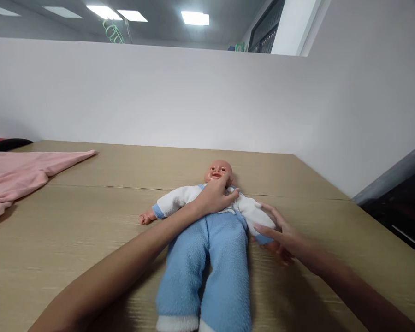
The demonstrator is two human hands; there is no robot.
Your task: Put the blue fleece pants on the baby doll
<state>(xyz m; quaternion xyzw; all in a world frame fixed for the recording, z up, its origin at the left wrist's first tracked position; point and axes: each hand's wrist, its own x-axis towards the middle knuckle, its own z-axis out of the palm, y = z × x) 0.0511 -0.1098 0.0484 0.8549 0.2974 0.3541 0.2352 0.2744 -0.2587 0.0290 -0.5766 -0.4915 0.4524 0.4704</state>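
Note:
A baby doll [224, 244] lies on its back on the table, head away from me, in a fleecy white top and light blue trousers. My left hand [214, 194] lies across its upper chest, with the fingers at the collar under the chin and the thumb pointing right. Part of the collar is hidden beneath it. Around the doll's white sleeve [254, 214] on the right, my right hand [280, 228] has its thumb on the near side and its fingers on the far side. The doll's hand below the blue cuff is blurred.
Pink cloth [17, 175] lies on the left of the wooden table [90, 258], with a black and red item [10, 144] behind it. A white partition [159, 97] rises along the far edge. Dark objects [397, 207] stand beyond the right edge.

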